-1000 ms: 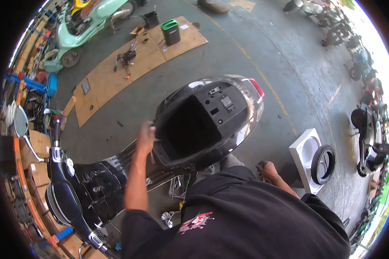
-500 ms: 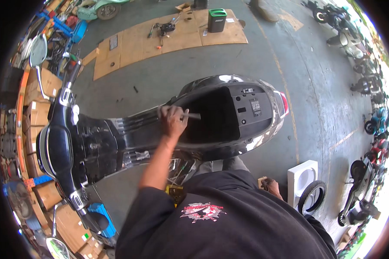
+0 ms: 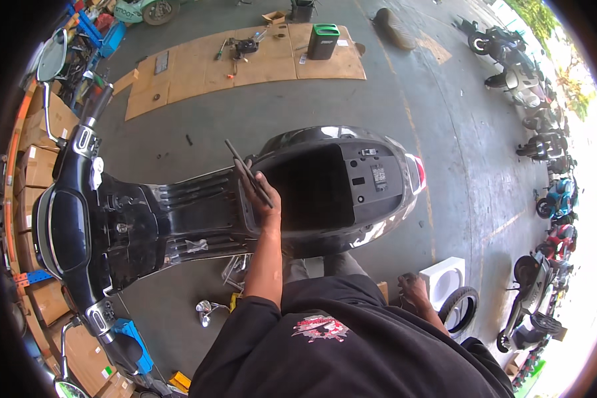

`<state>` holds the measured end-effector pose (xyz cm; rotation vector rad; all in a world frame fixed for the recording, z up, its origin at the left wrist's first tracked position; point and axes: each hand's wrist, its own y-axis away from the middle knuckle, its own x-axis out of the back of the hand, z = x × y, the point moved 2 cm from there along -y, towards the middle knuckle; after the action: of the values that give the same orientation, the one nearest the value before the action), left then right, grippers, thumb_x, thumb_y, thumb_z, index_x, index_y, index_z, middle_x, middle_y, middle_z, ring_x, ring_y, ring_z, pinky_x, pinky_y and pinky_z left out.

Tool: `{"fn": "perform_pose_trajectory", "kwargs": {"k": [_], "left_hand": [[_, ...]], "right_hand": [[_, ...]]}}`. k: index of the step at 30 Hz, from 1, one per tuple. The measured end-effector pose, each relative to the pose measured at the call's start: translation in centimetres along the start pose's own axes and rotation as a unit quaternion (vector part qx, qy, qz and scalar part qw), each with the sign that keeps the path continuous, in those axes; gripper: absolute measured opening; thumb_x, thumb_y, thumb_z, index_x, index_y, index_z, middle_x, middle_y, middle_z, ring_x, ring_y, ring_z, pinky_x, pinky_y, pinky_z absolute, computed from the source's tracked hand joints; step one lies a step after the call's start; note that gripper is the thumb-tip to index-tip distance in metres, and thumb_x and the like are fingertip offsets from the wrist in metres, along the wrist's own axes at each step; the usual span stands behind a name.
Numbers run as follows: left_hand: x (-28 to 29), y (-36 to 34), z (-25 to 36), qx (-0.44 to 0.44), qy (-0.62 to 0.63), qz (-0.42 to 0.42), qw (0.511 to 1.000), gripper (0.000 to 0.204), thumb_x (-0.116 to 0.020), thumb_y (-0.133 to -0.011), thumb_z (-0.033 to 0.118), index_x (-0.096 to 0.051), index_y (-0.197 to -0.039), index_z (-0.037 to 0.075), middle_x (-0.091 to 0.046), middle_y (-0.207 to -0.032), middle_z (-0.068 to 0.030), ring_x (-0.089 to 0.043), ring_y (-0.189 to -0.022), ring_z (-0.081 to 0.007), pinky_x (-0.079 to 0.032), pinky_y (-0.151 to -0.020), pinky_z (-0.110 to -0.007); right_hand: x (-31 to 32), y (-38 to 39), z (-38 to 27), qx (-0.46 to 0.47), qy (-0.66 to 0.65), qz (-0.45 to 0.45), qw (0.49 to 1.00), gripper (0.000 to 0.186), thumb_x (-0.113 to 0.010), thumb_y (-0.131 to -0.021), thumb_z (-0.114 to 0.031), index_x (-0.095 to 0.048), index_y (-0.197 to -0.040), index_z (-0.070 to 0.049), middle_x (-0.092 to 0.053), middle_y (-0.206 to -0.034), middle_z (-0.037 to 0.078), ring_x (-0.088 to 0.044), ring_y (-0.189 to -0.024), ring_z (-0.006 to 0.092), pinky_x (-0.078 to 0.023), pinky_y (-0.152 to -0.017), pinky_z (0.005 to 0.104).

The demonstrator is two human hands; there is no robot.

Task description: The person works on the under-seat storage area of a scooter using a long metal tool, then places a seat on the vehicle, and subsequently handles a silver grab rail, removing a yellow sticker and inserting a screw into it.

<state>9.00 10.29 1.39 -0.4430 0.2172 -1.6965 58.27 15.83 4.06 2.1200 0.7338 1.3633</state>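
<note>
A black scooter [image 3: 129, 205] with its seat off lies across in front of me, handlebars to the left and red tail light to the right. My left hand [image 3: 270, 213] is above the front edge of its dark, open storage well [image 3: 315, 192]. A long, thin dark bar [image 3: 237, 156] is gripped in that hand, slanting up and to the left; its exact kind does not show. Low at my right side, away from the scooter, my right hand [image 3: 414, 290] has its fingers curled. Whatever they may hold is hidden.
Flat cardboard [image 3: 199, 69] beyond the scooter bears a dark bin with a green rim [image 3: 324, 43] and loose parts. Near my right hand are a white foam block [image 3: 442, 278] and a tyre [image 3: 459, 310]. Boxes [image 3: 43, 172] line the left; scooters line the right.
My left hand has turned, swinging the bar from pointing right over the well to slanting up and left. My right hand shows more fully beside my body. The whole view has shifted slightly.
</note>
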Motion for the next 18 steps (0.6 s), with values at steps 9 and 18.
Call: {"fn": "perform_pose_trajectory", "kwargs": {"k": [9,18], "left_hand": [[3.1,-3.6,-7.7,0.234,0.456,-0.347,0.786,0.023,-0.052,-0.082,0.015,-0.064,-0.093,-0.001,-0.067,-0.095,-0.0182,-0.055,-0.071,-0.0210,-0.041,-0.064,-0.032],[2.5,0.1,-4.2,0.241,0.242,-0.213,0.915,0.043,-0.045,-0.096,0.039,-0.062,-0.107,0.001,-0.063,-0.104,-0.0101,-0.055,-0.098,-0.0157,-0.043,-0.086,-0.031]], "right_hand": [[0.1,0.2,-3.6,0.119,0.172,-0.011,0.978,0.023,-0.058,-0.087,-0.024,-0.067,-0.100,-0.006,-0.069,-0.092,0.014,-0.067,-0.083,0.0316,-0.054,-0.073,0.0408],[-9.0,-1.8,-43.0,0.641,0.289,0.145,0.697,0.027,-0.057,-0.085,-0.020,-0.062,-0.107,-0.005,-0.064,-0.102,0.014,-0.060,-0.100,0.0305,-0.048,-0.085,0.0402]]}}
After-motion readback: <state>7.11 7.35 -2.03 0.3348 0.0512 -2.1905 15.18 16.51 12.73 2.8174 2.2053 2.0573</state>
